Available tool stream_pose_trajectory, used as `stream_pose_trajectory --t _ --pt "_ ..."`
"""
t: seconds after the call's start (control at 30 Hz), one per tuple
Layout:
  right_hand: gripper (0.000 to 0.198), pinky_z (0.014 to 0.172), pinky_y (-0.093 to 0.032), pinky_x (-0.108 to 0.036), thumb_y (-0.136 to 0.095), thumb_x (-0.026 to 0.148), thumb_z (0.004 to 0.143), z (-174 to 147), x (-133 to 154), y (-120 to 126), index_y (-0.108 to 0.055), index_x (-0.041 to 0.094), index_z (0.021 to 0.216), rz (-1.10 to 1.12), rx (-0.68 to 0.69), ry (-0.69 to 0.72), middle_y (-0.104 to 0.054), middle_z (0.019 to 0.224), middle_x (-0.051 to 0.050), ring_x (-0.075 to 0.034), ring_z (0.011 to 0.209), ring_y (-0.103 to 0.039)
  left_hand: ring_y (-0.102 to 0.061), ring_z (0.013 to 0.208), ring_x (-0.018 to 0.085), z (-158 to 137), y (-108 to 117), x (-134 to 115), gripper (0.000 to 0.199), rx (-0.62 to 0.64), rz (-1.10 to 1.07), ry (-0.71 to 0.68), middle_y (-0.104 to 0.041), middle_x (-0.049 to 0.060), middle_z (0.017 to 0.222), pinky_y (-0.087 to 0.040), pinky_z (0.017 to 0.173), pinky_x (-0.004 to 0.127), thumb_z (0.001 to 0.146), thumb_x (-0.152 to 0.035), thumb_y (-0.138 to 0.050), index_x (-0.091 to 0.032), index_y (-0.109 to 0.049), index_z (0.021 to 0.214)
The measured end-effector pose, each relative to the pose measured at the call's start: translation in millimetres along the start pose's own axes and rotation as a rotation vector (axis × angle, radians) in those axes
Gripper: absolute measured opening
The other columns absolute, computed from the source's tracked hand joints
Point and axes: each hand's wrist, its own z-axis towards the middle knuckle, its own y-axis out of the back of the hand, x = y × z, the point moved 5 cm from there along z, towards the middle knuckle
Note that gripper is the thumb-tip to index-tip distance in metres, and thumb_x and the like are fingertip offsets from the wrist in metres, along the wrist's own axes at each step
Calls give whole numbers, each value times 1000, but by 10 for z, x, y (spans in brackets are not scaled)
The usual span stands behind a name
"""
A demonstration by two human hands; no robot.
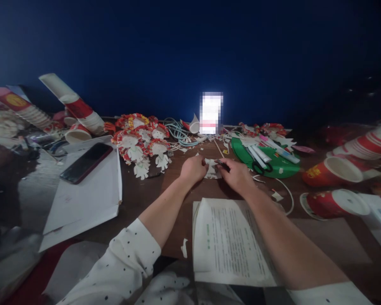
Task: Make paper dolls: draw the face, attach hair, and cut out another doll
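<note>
I log the booklet [228, 241] as matt paper; beyond it, a matt paper cutout [212, 171]; left of it, a glossy-screened phone [87, 163]; under it, a smooth, wood-look counter [184, 224].

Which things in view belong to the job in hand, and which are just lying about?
Job in hand:
- white paper, at the left hand's fingers
- dark pen-like tool, in the right hand
- perhaps the paper dolls, also partly white paper

Probably just lying about:
- dark phone
- booklet
- scissors
- red cups
</note>
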Motion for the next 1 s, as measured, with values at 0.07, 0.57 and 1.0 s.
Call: stream_pose_trajectory --t 0.07,0.57,1.0 --pt "28 79 -51 -34 -57 28 89 -1 19 0 -71 22 113 -2 24 -1 -76 100 -8 -27 92 -71 -67 87 24 -1 -3 6 17 1 0 4 -73 11 91 -47 74 31 81 -34 -59 -20 -68 86" --pt "39 87 -49 -37 -65 29 84 2 89 22 -65 23 122 -76 177 -18 -72 117 -8 -28 104 -67 -68 91 26 -7 59 10 22 -1 19 28 -73 10 91 -49 76 31 81 -39 -59 -20 -69 85" --pt "39 82 -50 -34 -65 30 84 -1 89 27 -66 24 122 -106 162 -4 -73 114 -8 -27 100 -69 -68 98 30 -50 32 -42 35 38 6 162 -73 15 98 -49 79 35 79 -51 -60 -21 -73 91"
